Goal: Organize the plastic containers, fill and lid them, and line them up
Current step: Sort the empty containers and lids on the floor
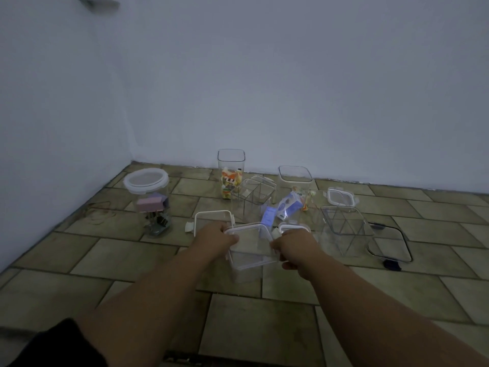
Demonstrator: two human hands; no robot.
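Note:
Both hands hold a clear square container (248, 258) just above the tiled floor, near the centre. My left hand (217, 235) grips its left rim and my right hand (293, 247) grips its right side. A round lidded jar (150, 200) with pink blocks and binder clips stands at the left. By the wall, a tall open container (231, 168) holds colourful packets. Two clear divided containers (251, 197) (344, 229) sit open. A shorter open container (295, 178) stands near the wall.
Loose lids lie on the floor: a white-rimmed one (211, 221) by my left hand, a small clip lid (340, 197) at the right, a dark-rimmed lid (391, 245) farther right. A blue-white carton (287, 206) lies among the containers. Walls (291, 88) close off the back and left.

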